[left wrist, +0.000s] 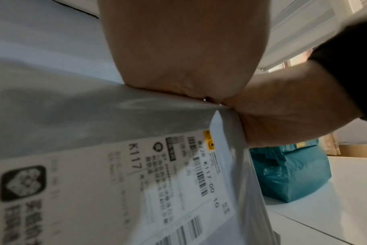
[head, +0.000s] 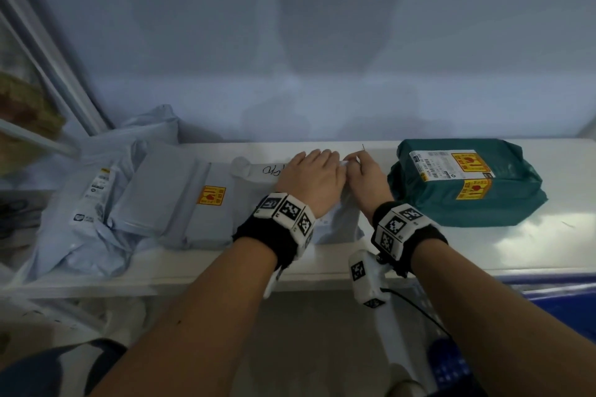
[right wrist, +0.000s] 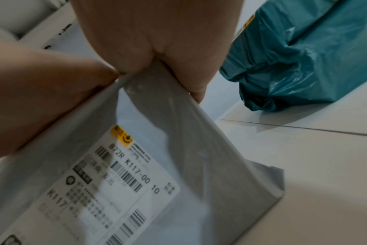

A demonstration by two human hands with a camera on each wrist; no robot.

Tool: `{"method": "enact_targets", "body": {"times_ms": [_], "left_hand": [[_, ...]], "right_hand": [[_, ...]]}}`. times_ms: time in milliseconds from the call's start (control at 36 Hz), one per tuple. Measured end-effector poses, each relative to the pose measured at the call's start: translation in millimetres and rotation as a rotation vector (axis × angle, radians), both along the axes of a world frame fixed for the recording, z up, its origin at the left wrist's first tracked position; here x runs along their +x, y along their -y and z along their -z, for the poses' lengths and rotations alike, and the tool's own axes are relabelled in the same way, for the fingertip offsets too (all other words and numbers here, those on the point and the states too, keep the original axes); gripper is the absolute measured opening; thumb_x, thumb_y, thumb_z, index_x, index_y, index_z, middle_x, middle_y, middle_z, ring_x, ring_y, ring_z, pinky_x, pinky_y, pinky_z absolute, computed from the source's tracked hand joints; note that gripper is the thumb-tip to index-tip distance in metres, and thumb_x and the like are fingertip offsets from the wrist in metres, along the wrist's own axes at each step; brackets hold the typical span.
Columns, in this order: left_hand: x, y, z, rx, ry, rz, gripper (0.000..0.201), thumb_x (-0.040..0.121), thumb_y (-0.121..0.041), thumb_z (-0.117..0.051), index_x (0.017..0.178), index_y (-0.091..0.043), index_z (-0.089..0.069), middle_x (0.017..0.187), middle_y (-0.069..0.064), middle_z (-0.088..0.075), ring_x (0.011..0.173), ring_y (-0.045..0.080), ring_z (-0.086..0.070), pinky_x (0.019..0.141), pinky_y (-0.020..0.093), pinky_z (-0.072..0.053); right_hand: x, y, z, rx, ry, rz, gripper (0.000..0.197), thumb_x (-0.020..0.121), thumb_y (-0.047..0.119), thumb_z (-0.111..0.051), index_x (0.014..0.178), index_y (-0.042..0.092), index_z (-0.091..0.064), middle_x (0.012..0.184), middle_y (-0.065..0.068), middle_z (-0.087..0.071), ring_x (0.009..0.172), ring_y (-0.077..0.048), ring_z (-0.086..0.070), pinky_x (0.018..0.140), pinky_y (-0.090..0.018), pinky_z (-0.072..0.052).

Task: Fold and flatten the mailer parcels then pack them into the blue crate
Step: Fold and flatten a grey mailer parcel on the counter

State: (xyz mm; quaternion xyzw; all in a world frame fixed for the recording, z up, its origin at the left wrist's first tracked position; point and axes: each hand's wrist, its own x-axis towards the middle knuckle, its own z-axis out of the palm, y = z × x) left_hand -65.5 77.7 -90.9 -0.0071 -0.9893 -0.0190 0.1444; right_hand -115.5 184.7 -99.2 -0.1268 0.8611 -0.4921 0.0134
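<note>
A grey mailer [head: 335,219] lies on the white table [head: 483,245], between a pile of grey bags [head: 135,203] and a green parcel [head: 464,184], and its far edge is pinched by the right hand [head: 364,177] and pressed down by the left hand [head: 309,180], side by side. The mailer is judged to be thin, light, soft and a bit slippery, since it hangs in loose folds under the fingers [right wrist: 178,69]. It is best held at the edges or corners, and the label [right wrist: 107,182] side can be pushed flat with open palms.
</note>
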Motion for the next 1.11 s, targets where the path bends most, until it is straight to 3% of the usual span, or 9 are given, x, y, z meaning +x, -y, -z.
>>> {"method": "enact_targets", "body": {"times_ms": [111, 361, 500, 583, 667, 750, 861, 1000, 1111], "left_hand": [[12, 31, -7, 0.028, 0.065, -0.059, 0.049, 0.098, -0.035, -0.01, 0.108, -0.013, -0.053, 0.112, 0.005, -0.061, 0.106, 0.023, -0.055, 0.097, 0.038, -0.038], [45, 83, -5, 0.047, 0.202, -0.197, 0.036, 0.102, -0.013, -0.023, 0.134, -0.001, -0.037, 0.141, 0.015, -0.041, 0.133, 0.03, -0.035, 0.112, 0.035, -0.026], [42, 85, -6, 0.086, 0.226, -0.192, 0.04, 0.104, -0.018, -0.02, 0.135, -0.004, -0.041, 0.143, 0.01, -0.044, 0.139, 0.025, -0.03, 0.115, 0.031, -0.018], [40, 85, -3, 0.071, 0.223, -0.201, 0.044, 0.104, -0.021, -0.017, 0.134, -0.003, -0.043, 0.141, 0.012, -0.046, 0.137, 0.028, -0.032, 0.117, 0.034, -0.021], [40, 85, 2, -0.015, 0.197, -0.177, 0.069, 0.091, -0.025, 0.005, 0.132, -0.001, -0.045, 0.135, 0.014, -0.05, 0.13, 0.03, -0.04, 0.118, 0.038, -0.021], [41, 87, 6, -0.089, 0.184, -0.144, 0.06, 0.089, -0.014, -0.008, 0.14, 0.001, -0.038, 0.136, 0.014, -0.049, 0.129, 0.027, -0.043, 0.119, 0.039, -0.017], [43, 89, 7, -0.138, 0.171, -0.089, 0.079, 0.08, -0.019, 0.009, 0.14, 0.003, -0.037, 0.144, 0.017, -0.042, 0.136, 0.03, -0.037, 0.12, 0.04, -0.017], [46, 86, 7, -0.026, 0.241, -0.159, 0.073, 0.088, -0.03, 0.008, 0.143, -0.002, -0.032, 0.153, 0.012, -0.03, 0.145, 0.03, -0.019, 0.119, 0.039, -0.019], [50, 76, 1, 0.239, 0.218, -0.228, 0.046, 0.103, -0.012, -0.018, 0.146, 0.002, -0.024, 0.157, 0.014, -0.023, 0.147, 0.029, -0.014, 0.121, 0.037, -0.011]], "right_hand": [[-2, 3, 3, -0.003, -0.052, 0.016, 0.026, 0.099, 0.013, -0.036, 0.111, 0.005, -0.057, 0.105, -0.016, -0.063, 0.092, -0.026, -0.055, 0.081, -0.031, -0.042], [3, 13, 3, 0.023, -0.117, 0.124, 0.024, 0.096, 0.011, -0.039, 0.11, 0.004, -0.058, 0.106, -0.019, -0.063, 0.098, -0.033, -0.057, 0.082, -0.034, -0.044], [4, 22, -9, 0.314, -0.346, 0.075, 0.046, 0.093, 0.006, -0.043, 0.138, -0.004, -0.041, 0.134, -0.026, -0.048, 0.126, -0.039, -0.042, 0.105, -0.04, -0.032], [8, 38, -17, 0.51, -0.465, 0.007, 0.053, 0.099, 0.024, -0.032, 0.144, -0.002, -0.033, 0.143, -0.024, -0.043, 0.137, -0.036, -0.034, 0.114, -0.043, -0.025], [20, 64, -18, 0.614, -0.513, -0.255, 0.068, 0.096, 0.039, -0.007, 0.141, -0.001, -0.039, 0.14, -0.022, -0.047, 0.13, -0.036, -0.042, 0.108, -0.043, -0.031], [31, 82, -17, 0.577, -0.473, -0.401, 0.045, 0.104, 0.033, -0.027, 0.137, 0.008, -0.043, 0.117, -0.016, -0.062, 0.106, -0.035, -0.059, 0.091, -0.043, -0.046], [27, 77, -15, 0.661, -0.538, -0.423, 0.046, 0.099, 0.037, -0.015, 0.11, 0.01, -0.05, 0.096, -0.01, -0.063, 0.081, -0.032, -0.061, 0.069, -0.039, -0.048], [7, 37, -16, 0.803, -0.47, -0.339, 0.038, 0.096, 0.042, -0.015, 0.094, 0.017, -0.044, 0.085, -0.009, -0.059, 0.077, -0.027, -0.053, 0.067, -0.033, -0.036], [-3, 12, -19, 0.726, -0.284, -0.277, 0.029, 0.099, 0.037, -0.023, 0.095, 0.019, -0.045, 0.09, -0.007, -0.056, 0.095, -0.032, -0.057, 0.074, -0.036, -0.039]]}}
